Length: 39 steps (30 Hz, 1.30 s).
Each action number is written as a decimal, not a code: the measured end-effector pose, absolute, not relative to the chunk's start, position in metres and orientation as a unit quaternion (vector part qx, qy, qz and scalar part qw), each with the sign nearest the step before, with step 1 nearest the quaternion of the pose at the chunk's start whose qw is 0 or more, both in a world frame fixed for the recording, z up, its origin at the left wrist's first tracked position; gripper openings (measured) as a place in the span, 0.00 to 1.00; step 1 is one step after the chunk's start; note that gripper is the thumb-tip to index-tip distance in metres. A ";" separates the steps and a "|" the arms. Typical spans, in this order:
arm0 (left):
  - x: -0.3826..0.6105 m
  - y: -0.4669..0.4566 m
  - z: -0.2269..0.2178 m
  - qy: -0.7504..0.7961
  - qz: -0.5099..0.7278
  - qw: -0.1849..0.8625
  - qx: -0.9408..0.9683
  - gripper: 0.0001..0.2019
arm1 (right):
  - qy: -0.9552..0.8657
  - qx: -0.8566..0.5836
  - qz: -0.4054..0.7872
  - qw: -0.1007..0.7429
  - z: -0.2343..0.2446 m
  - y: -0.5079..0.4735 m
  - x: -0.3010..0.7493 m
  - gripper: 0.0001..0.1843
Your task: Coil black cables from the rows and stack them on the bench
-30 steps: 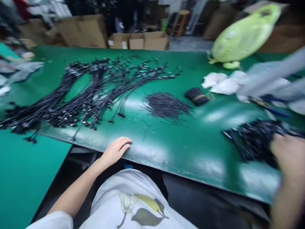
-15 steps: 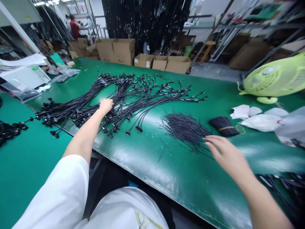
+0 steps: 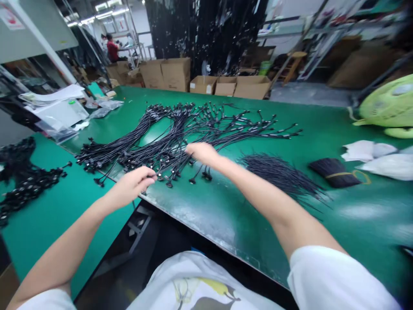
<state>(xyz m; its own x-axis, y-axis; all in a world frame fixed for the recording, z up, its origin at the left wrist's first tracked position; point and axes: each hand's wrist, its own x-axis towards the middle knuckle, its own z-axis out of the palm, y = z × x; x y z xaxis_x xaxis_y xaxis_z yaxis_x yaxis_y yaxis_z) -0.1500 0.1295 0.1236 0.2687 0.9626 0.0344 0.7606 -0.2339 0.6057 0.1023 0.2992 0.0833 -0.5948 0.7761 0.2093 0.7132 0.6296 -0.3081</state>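
Black cables with plug ends lie in long bundles across the green table. At their near ends, by the table edge, my left hand is closed in a pinch with a dark cable end at the fingertips. My right hand is closed over the middle of the cables, its fingertips pointing left; what it holds is hidden. To the right of the cables lies a loose heap of thin black ties. Beside that heap is a black tie bundle with a yellow band round it.
More black cables lie on the left table. Papers and plastic bags are at the back left. A yellow-green fan and white bags stand right. Cardboard boxes line the far edge. A person sits in the background.
My right hand has moved left from the loose ties to the cables. My left hand has come back toward the near plug ends. The view has shifted slightly.
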 end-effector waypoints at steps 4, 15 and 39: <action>-0.226 0.123 0.108 0.665 0.250 0.337 0.617 0.13 | -0.813 -0.522 0.029 0.257 0.121 0.323 0.173 0.16; -0.138 0.131 0.052 0.468 0.360 0.654 0.474 0.18 | -0.920 -0.390 -0.015 0.048 0.077 0.159 0.227 0.14; -0.063 0.082 0.116 0.291 0.553 0.709 0.327 0.16 | -0.838 -0.457 0.163 0.252 0.052 0.112 0.290 0.17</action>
<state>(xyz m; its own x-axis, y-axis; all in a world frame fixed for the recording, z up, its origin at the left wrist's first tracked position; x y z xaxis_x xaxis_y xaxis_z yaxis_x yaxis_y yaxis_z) -0.0633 0.0816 0.1156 0.2193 0.9744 -0.0503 -0.5935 0.1741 0.7858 0.2895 0.1125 0.0519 -0.4559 0.8469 0.2738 0.6825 0.5301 -0.5032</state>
